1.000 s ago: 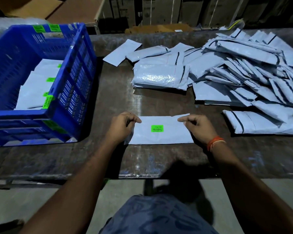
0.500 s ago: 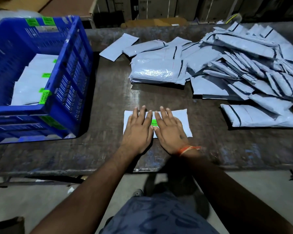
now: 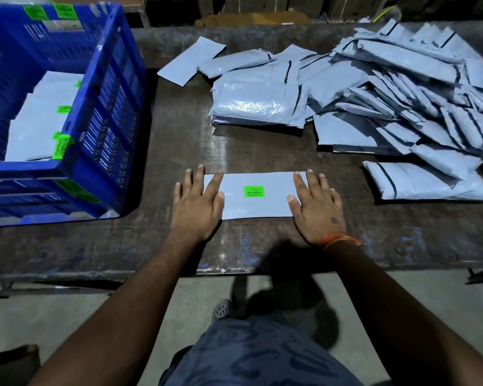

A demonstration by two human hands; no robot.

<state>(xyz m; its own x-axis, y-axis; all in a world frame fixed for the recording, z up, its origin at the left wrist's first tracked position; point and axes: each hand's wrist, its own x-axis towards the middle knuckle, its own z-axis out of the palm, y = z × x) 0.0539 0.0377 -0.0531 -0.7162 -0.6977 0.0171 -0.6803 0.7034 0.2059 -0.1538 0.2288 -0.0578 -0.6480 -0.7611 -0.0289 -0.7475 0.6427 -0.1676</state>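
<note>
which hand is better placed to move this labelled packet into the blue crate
Left, probably. The left hand lies flat on the end of the packet nearest the blue crate. The right hand presses the far end, on the side of the pile of packets.

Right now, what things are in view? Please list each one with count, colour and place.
folded mailer: one, pale grey, flat on the table between the hands
label: one, bright green, middle of the folded mailer
crate: one, blue, on the table's left side
labelled mailers: several, pale grey, inside the crate
loose mailers: many, pale grey with dark stripes, piled far right
table: one, dark, under all of these
wrist thread: one, orange, right wrist
left hand: one, flat on the folded mailer's left end
right hand: one, flat on its right end
</note>
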